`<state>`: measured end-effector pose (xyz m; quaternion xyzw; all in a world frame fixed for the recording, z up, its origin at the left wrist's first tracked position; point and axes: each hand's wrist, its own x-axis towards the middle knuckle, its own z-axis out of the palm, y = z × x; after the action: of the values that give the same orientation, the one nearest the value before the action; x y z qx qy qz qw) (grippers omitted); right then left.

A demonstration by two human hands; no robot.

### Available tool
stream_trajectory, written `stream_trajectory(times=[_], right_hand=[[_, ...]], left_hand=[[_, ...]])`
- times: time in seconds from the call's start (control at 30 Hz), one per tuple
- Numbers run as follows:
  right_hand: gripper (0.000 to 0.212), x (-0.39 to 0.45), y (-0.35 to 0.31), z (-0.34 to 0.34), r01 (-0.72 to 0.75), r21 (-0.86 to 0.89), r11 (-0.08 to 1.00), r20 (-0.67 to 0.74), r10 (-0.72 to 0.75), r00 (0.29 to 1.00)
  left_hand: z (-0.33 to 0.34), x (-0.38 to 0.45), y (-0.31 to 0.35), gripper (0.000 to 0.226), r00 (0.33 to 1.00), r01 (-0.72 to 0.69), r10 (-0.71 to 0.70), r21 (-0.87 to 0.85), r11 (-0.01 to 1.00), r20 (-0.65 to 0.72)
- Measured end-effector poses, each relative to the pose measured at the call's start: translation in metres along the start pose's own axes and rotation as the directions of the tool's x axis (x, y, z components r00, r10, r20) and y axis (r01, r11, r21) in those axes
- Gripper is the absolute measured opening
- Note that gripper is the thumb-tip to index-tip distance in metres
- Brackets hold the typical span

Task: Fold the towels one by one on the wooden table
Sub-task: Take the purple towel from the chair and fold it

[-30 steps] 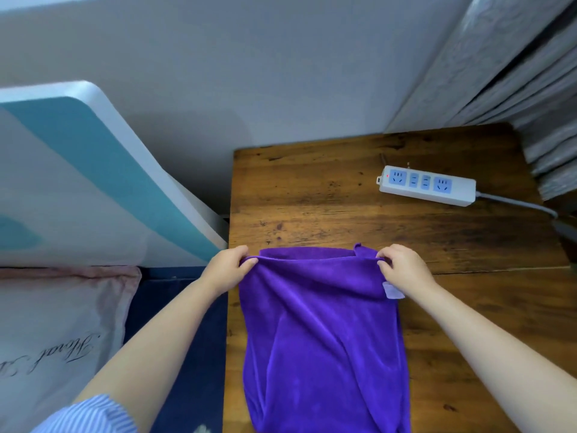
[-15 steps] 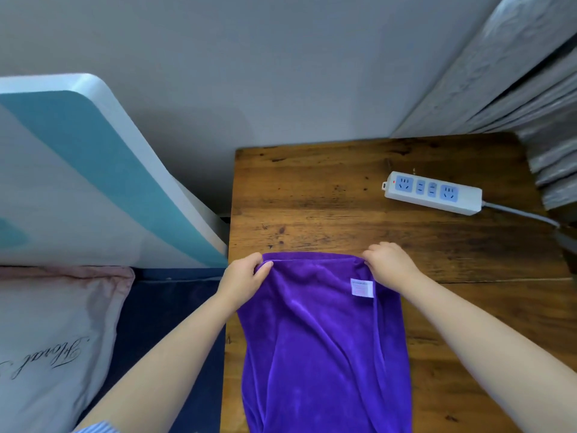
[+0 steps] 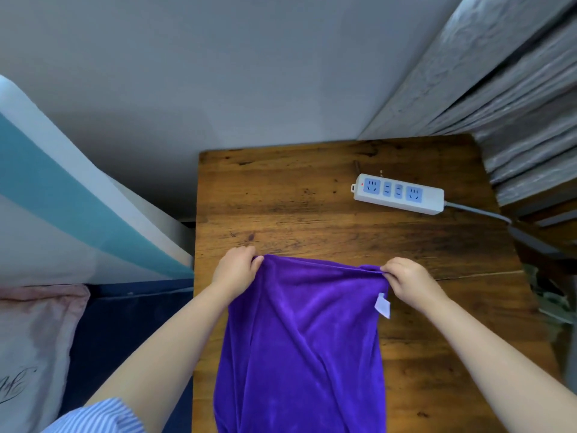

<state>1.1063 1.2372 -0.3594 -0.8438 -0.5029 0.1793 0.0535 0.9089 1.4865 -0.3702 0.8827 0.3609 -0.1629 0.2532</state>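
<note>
On right edge, label now dangling.

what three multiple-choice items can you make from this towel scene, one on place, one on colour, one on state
1. Where does the power strip lie on the wooden table?
A. far right part
B. near left corner
C. under the towel

2. What colour is the towel?
A. green
B. purple
C. white

3. How is the towel's far edge held?
A. flat, untouched
B. by one hand only
C. pinched at both corners

Answers:
1 A, it lies near the curtain, its cable running off to the right.
2 B, the cloth is purple with a small white tag.
3 C, the left hand and right hand each have a grip on a corner.
</note>
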Motion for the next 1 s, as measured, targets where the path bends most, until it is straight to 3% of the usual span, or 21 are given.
stream_trajectory(times=[0.13, 0.23, 0.33, 0.43, 0.53, 0.6, 0.73, 0.8, 0.9, 0.93, 1.0], right_hand=[[0.007, -0.017, 0.011, 0.02, -0.107, 0.071, 0.992, 0.024, 0.106, 0.994], [0.011, -0.018, 0.004, 0.029, -0.25, 0.206, 0.946, 0.014, 0.253, 0.967], [0.016, -0.009, -0.006, 0.026, -0.44, 0.316, 0.841, 0.004, 0.462, 0.887], [0.016, 0.003, -0.01, 0.022, -0.536, 0.441, 0.72, 0.073, 0.567, 0.821], [0.014, 0.011, -0.012, 0.017, -0.555, 0.506, 0.66, 0.092, 0.598, 0.796], [0.013, 0.014, -0.014, 0.012, -0.56, 0.531, 0.636, 0.105, 0.607, 0.788], [0.013, 0.019, -0.017, 0.002, -0.519, 0.547, 0.656, 0.066, 0.585, 0.808], [0.014, 0.021, -0.02, -0.008, -0.454, 0.577, 0.679, -0.029, 0.573, 0.819], [0.014, 0.018, -0.022, -0.018, -0.374, 0.598, 0.709, -0.169, 0.567, 0.806], [0.014, 0.017, -0.022, -0.017, -0.375, 0.58, 0.723, -0.175, 0.56, 0.81], [0.013, 0.015, -0.021, -0.007, -0.448, 0.505, 0.737, -0.081, 0.558, 0.826]], left_hand=[[0.002, 0.004, -0.01, 0.024, 0.988, 0.001, -0.017, 0.106, 0.994, 0.152], [0.002, 0.002, -0.016, 0.024, 0.99, 0.07, -0.077, 0.06, 0.996, 0.121], [-0.001, 0.001, -0.012, 0.023, 0.981, 0.147, -0.134, -0.083, 0.986, 0.137], [-0.005, 0.003, -0.005, 0.019, 0.977, 0.162, -0.12, -0.245, 0.956, 0.179], [-0.006, 0.004, -0.002, 0.01, 0.976, 0.203, -0.152, -0.398, 0.895, 0.155], [-0.005, 0.004, 0.0, 0.009, 0.966, 0.26, -0.217, -0.537, 0.803, 0.144], [-0.012, 0.0, 0.012, 0.01, 0.955, 0.267, -0.278, -0.705, 0.657, 0.103], [-0.02, -0.003, 0.017, 0.017, 0.944, 0.181, -0.323, -0.711, 0.68, -0.069], [-0.027, -0.012, 0.011, 0.02, 0.87, 0.064, -0.342, -0.606, 0.793, -0.356], [-0.023, -0.014, 0.005, 0.02, 0.876, 0.088, -0.328, -0.551, 0.83, -0.353], [-0.008, -0.018, -0.008, 0.02, 0.928, 0.193, -0.299, -0.402, 0.895, -0.22]])
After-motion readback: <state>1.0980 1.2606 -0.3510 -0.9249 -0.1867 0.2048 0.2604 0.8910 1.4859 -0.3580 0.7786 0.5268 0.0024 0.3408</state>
